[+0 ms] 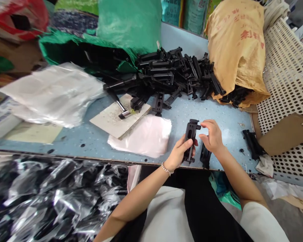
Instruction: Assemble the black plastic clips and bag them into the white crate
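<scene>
A long black plastic part (191, 129) with a slot down its middle and a short round knob on its right side is upright in my left hand (178, 152). My left fingers and thumb are wrapped round its lower half. Close to the knob is my right hand (214, 137), its thumb and forefinger curved and apart with a gap between them. I cannot make out anything held there. Below my right hand, a second black part (205, 157) lies at the table's front edge, partly covered by the hand.
A heap of black parts (166, 70) spills from a green sack (131, 27). A yellow sack (237, 43) stands right, beside a perforated white crate (288, 77). Left are clear bags (58, 90), a board (108, 122) with a hammer-like tool (126, 114), and thin bags (151, 141).
</scene>
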`<move>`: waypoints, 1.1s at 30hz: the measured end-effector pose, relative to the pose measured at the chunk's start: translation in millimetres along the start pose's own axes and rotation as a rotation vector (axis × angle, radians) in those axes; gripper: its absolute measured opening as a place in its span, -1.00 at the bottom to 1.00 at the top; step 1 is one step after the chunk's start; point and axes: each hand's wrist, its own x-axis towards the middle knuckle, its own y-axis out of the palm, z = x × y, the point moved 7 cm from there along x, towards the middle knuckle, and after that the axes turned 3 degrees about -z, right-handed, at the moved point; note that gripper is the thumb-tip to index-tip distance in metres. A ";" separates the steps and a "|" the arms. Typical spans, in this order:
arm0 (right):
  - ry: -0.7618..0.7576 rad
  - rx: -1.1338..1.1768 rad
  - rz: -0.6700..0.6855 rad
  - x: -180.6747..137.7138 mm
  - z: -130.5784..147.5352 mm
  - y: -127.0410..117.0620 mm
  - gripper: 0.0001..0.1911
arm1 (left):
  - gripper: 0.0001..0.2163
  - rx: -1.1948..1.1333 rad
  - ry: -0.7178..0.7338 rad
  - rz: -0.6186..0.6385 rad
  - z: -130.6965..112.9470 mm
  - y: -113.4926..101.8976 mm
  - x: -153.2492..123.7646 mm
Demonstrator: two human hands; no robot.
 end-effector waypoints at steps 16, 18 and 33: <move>-0.199 -0.117 0.076 -58.6 72.3 29.9 -0.61 | -0.38 0.026 0.157 -0.290 -16.5 -24.3 -4.3; -0.077 -0.095 0.210 -53.5 60.3 39.0 -0.58 | -0.31 0.171 0.282 -0.395 -16.1 -41.2 0.3; 0.413 -0.323 0.002 165.1 -138.1 57.6 -0.67 | -0.49 0.965 0.491 -0.169 56.5 -19.9 17.1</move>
